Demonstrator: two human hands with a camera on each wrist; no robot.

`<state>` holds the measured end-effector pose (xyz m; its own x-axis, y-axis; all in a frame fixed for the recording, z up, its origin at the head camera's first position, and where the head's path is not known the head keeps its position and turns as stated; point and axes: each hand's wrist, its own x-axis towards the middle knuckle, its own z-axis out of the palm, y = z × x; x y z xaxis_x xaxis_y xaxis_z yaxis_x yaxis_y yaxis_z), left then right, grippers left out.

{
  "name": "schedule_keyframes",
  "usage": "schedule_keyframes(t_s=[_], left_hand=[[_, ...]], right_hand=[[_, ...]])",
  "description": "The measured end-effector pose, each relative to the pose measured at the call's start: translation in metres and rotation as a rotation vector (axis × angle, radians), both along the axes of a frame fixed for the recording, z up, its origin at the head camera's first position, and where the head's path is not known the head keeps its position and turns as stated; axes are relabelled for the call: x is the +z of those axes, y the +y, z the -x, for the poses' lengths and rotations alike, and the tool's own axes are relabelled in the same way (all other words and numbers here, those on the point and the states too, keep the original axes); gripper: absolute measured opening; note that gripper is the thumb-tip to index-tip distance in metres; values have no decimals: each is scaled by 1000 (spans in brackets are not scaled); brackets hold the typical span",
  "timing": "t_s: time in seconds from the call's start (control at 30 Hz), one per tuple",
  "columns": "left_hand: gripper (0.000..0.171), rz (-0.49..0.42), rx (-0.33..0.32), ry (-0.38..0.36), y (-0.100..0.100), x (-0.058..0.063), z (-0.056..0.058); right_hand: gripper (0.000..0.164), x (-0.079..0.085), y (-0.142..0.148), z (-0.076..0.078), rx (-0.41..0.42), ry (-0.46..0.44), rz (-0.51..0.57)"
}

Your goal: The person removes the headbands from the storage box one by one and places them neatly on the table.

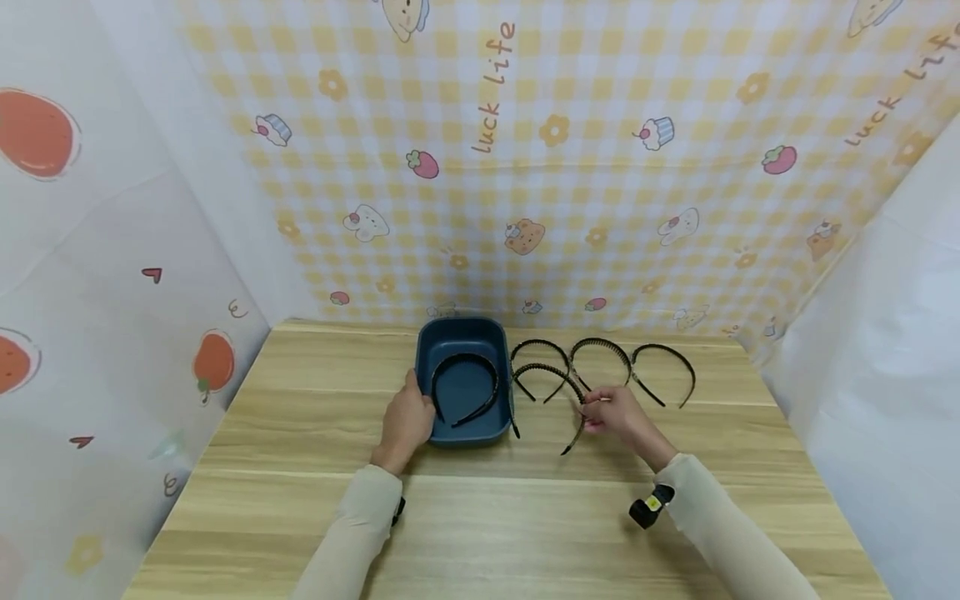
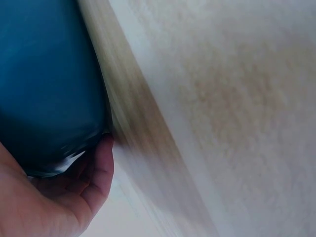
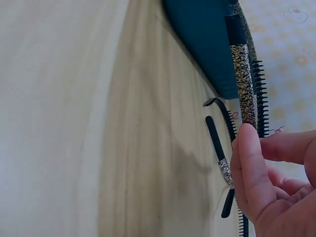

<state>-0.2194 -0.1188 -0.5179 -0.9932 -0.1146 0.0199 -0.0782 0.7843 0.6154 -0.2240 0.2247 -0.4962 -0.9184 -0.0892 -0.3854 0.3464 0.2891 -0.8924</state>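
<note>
My left hand (image 1: 407, 418) grips the left side of a dark blue plastic bin (image 1: 459, 325); in the left wrist view its fingers (image 2: 101, 173) curl round the bin's lower edge. Inside the bin lies one black headband (image 1: 467, 357). To the bin's right, my right hand (image 1: 617, 417) pinches one arm of another headband (image 1: 542, 367), raised above the table with both ends pointing down. Up close in the right wrist view, this headband (image 3: 243, 79) shows gold-and-black glitter, a plain black tip and a row of teeth, held between thumb and fingers.
Three headbands lie in a row behind the held one: a left one (image 1: 540, 342), a middle one (image 1: 600, 341) and a right one (image 1: 667, 348). The wood-grain table (image 1: 517, 525) meets a checked cloth backdrop (image 1: 555, 192) behind, with white cloth on both sides.
</note>
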Motion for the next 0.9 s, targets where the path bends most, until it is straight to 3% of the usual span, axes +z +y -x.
schedule_keyframes(t_s=[0.27,0.6,0.9], left_hand=[[57,-10,-16,9,3,-1,2],[57,-8,-5,-3,-1,-2,-2],[58,-23,-22,7,1,-1,-3]], right_hand=[[25,-10,13,-11,-41,-1,-42],[19,-28,13,-29,-9,-26,20],[21,-32,13,-41,-3,-23,-2]])
